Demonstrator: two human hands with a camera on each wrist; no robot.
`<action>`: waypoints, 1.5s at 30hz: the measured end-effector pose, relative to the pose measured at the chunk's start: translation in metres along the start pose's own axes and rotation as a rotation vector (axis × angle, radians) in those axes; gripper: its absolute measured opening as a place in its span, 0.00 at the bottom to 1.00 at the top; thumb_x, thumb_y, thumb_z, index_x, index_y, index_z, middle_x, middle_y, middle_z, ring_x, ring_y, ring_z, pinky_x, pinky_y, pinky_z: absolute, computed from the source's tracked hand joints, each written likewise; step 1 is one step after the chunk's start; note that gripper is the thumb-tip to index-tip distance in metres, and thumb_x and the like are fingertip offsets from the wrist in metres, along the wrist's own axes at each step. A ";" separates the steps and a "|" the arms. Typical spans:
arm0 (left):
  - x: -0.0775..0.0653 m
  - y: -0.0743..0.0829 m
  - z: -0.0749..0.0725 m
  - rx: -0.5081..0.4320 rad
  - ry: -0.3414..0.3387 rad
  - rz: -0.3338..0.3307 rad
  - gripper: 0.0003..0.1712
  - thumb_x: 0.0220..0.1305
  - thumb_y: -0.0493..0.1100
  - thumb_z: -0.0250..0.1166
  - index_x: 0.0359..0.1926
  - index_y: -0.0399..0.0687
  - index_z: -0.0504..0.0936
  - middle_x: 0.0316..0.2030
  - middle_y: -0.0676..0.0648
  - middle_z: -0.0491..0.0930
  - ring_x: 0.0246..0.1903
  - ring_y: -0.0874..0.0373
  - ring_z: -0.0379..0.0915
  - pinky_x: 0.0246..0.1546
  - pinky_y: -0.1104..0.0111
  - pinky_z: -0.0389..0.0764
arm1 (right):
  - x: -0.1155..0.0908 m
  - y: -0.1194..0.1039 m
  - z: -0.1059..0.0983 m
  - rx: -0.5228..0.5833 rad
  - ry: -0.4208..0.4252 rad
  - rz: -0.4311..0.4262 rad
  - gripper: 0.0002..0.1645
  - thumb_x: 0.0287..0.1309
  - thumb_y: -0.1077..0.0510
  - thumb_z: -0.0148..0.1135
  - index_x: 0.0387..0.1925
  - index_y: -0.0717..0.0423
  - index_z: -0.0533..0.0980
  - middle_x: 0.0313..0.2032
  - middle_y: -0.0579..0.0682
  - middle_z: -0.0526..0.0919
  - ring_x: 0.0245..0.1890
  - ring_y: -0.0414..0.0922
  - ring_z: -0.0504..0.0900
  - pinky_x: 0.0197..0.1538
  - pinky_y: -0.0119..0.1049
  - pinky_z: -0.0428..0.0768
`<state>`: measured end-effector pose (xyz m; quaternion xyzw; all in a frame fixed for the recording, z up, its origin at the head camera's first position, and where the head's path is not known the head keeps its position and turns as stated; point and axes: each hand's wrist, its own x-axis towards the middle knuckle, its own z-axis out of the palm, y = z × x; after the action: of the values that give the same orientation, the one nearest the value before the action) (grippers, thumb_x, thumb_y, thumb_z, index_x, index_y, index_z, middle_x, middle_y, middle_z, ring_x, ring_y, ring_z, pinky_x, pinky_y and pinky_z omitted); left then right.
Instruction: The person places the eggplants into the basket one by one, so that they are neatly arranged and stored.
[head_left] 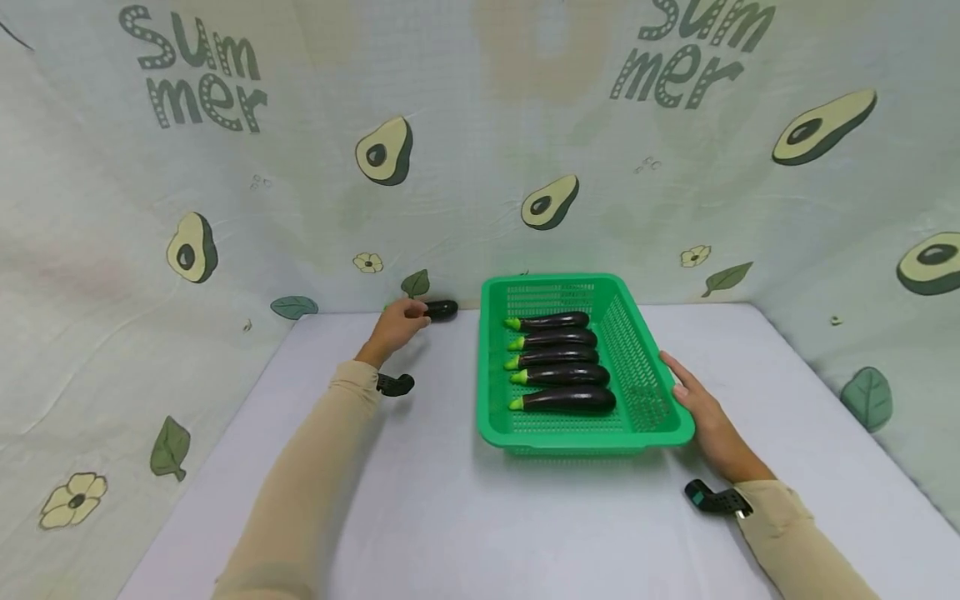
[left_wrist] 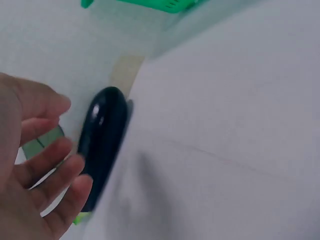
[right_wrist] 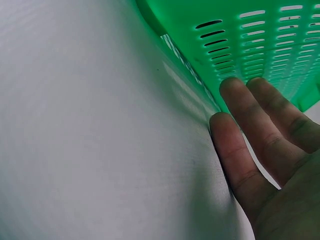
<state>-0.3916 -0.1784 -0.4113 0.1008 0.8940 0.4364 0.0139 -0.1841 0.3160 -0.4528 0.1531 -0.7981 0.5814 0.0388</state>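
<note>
At the table's far edge lies a dark purple eggplant (head_left: 441, 311), its glossy body (left_wrist: 103, 135) filling the middle of the left wrist view. My left hand (head_left: 400, 327) is right at its stem end, fingers (left_wrist: 70, 172) loosely bent and spread, not wrapped round it. A green plastic basket (head_left: 491, 425) holds several eggplants (head_left: 558, 375) in a row, green stems to the left. My right hand (head_left: 708, 421) rests against the basket's right side. In the right wrist view its straight fingers (right_wrist: 232, 150) touch the slotted outer wall; the thumb is hidden there.
A white-covered table (head_left: 420, 508) runs back to a cloth backdrop (head_left: 465, 108) printed with avocados, leaves and lettering. The basket stands near the back, right of the lone eggplant. Dark straps (head_left: 718, 498) circle both wrists.
</note>
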 end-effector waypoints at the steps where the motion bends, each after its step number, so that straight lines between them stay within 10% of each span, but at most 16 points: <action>1: 0.002 -0.002 0.002 0.029 0.017 -0.003 0.24 0.71 0.43 0.62 0.63 0.36 0.75 0.58 0.38 0.75 0.58 0.44 0.70 0.57 0.52 0.73 | 0.000 0.000 -0.001 0.002 0.004 -0.003 0.32 0.81 0.51 0.33 0.81 0.41 0.46 0.79 0.51 0.45 0.71 0.31 0.49 0.58 0.18 0.55; 18: 0.019 -0.023 0.010 0.214 0.133 0.002 0.24 0.68 0.42 0.64 0.63 0.39 0.77 0.68 0.33 0.66 0.70 0.37 0.57 0.68 0.47 0.59 | 0.001 0.000 0.002 0.039 -0.017 0.022 0.33 0.80 0.51 0.35 0.81 0.40 0.46 0.79 0.50 0.42 0.72 0.34 0.48 0.60 0.21 0.54; 27: 0.031 -0.008 0.019 0.238 0.116 -0.004 0.26 0.68 0.43 0.65 0.64 0.40 0.76 0.68 0.35 0.66 0.70 0.38 0.56 0.67 0.47 0.62 | 0.000 -0.010 -0.001 0.012 -0.024 -0.021 0.33 0.80 0.56 0.35 0.81 0.43 0.45 0.73 0.54 0.54 0.50 0.40 0.72 0.51 0.26 0.68; 35: 0.037 -0.006 0.024 0.443 0.121 -0.015 0.27 0.64 0.42 0.64 0.65 0.46 0.77 0.68 0.39 0.68 0.65 0.33 0.58 0.60 0.37 0.62 | 0.001 -0.012 -0.001 0.045 -0.065 -0.030 0.35 0.79 0.58 0.37 0.81 0.44 0.44 0.79 0.57 0.39 0.67 0.34 0.55 0.56 0.20 0.60; 45: 0.043 -0.007 0.024 0.503 0.081 -0.041 0.27 0.65 0.41 0.62 0.66 0.49 0.76 0.69 0.40 0.68 0.66 0.34 0.56 0.59 0.34 0.55 | 0.000 -0.013 -0.003 0.005 -0.053 0.012 0.35 0.78 0.56 0.39 0.81 0.42 0.45 0.78 0.58 0.42 0.63 0.37 0.60 0.55 0.22 0.63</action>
<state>-0.4319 -0.1561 -0.4292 0.0653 0.9761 0.2037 -0.0388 -0.1805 0.3151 -0.4403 0.1638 -0.7983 0.5794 0.0141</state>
